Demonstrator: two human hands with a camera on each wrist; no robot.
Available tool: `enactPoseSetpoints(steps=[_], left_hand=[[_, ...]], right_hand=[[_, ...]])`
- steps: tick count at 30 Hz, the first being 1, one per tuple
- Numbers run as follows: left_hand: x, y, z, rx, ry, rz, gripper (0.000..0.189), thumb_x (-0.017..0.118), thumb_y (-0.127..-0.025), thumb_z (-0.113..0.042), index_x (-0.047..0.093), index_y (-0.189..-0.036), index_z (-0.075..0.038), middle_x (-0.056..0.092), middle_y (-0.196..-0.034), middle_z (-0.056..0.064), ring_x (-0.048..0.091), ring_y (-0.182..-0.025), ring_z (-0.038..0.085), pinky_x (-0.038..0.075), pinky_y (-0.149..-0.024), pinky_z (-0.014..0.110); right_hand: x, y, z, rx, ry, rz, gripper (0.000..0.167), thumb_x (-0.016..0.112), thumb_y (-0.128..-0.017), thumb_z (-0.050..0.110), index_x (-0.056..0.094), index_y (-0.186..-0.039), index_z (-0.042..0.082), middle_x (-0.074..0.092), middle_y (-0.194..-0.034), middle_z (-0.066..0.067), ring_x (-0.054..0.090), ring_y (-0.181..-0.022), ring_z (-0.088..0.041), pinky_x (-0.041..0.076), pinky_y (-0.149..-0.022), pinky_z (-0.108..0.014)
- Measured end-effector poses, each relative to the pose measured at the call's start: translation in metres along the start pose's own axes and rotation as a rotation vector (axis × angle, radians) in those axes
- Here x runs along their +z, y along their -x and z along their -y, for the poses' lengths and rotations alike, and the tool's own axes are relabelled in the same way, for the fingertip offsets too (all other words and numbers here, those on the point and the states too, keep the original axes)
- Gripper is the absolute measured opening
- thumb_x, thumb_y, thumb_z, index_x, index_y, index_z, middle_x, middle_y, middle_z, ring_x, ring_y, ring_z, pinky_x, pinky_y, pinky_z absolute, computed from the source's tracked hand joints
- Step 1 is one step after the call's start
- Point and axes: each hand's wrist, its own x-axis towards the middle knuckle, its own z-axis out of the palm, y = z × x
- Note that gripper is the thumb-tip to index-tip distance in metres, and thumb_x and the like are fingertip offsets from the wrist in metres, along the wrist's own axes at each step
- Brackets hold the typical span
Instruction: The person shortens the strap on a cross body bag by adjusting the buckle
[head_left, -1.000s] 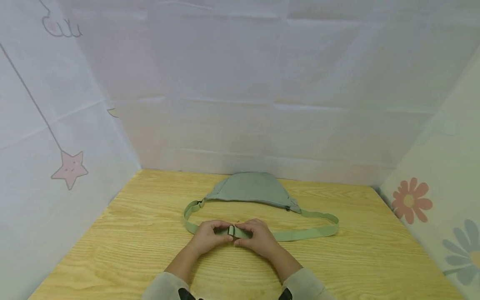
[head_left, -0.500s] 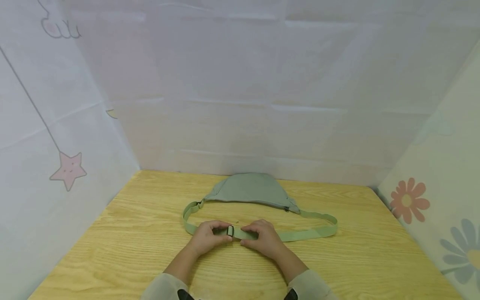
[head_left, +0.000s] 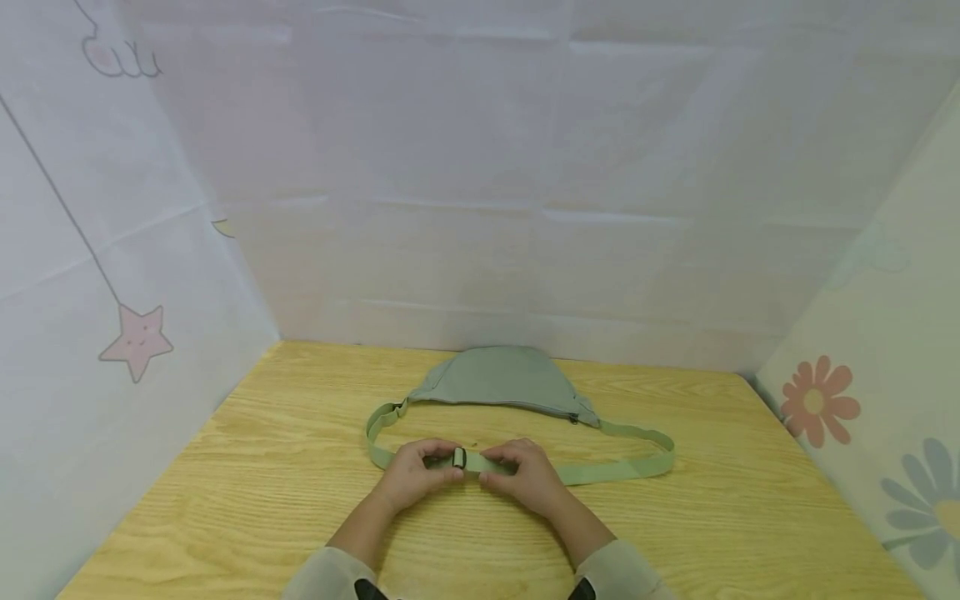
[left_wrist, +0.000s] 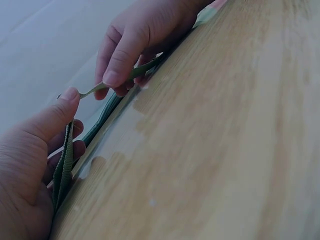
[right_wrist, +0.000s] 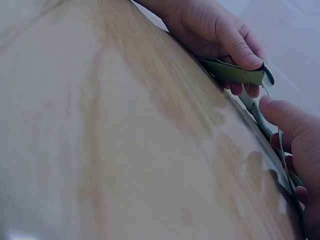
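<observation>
A grey-green waist bag (head_left: 495, 379) lies at the back of the table, its pale green webbing strap (head_left: 615, 472) looping toward me. My left hand (head_left: 407, 477) pinches the strap between thumb and fingers right at a dark-framed strap slider (head_left: 459, 457). Just to the right, my right hand (head_left: 529, 478) pinches the same strap, with a short bare stretch of it between the two hands. In the left wrist view the strap (left_wrist: 145, 69) runs from one thumb to the other, raised off the table. The right wrist view shows a folded strap end (right_wrist: 235, 73) under the left thumb.
The wood-grain table (head_left: 225, 508) reaches back to a pale sheet (head_left: 480, 192) hung as a wall. Printed side sheets with a pink star (head_left: 138, 342) and a red flower (head_left: 819, 402) stand left and right. A second adjuster (head_left: 399, 408) sits near the bag's left end.
My right hand has shifted a little right along the strap, away from the slider, baring more webbing between the hands. My left hand stays nearly in place and the bag has not moved.
</observation>
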Motion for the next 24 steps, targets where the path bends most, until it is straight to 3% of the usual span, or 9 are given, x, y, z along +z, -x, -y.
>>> enactPoseSetpoints(steps=[5,9,24], left_hand=[[-0.0003,0.0,0.0013,0.008,-0.005,0.006,0.039,0.08,-0.081,-0.031,0.072,-0.113,-0.011,0.072,-0.115,0.005,0.063,-0.11,0.021,0.049,-0.094,0.03],[-0.0004,-0.0001,0.0012,0.004,0.006,0.008,0.04,0.081,-0.08,-0.032,0.072,-0.113,-0.012,0.072,-0.115,0.004,0.063,-0.11,0.02,0.048,-0.093,0.026],[0.0005,0.0006,-0.0013,0.039,0.009,0.023,0.033,0.079,-0.083,-0.026,0.065,-0.109,-0.012,0.073,-0.109,0.006,0.064,-0.102,0.013,0.047,-0.091,0.026]], right_hand=[[0.0033,0.0001,-0.0017,-0.028,0.091,0.02,0.033,0.077,-0.083,0.038,0.075,-0.11,0.019,0.072,-0.105,0.004,0.058,-0.099,-0.015,0.044,-0.089,-0.036],[0.0045,0.0003,-0.0015,-0.008,0.09,0.02,0.032,0.077,-0.083,0.039,0.075,-0.109,0.021,0.071,-0.104,0.006,0.057,-0.1,-0.014,0.042,-0.092,-0.04],[0.0048,-0.0002,0.0006,0.007,0.051,-0.026,0.025,0.078,-0.083,0.038,0.077,-0.102,0.022,0.071,-0.101,0.008,0.057,-0.097,-0.014,0.043,-0.085,-0.032]])
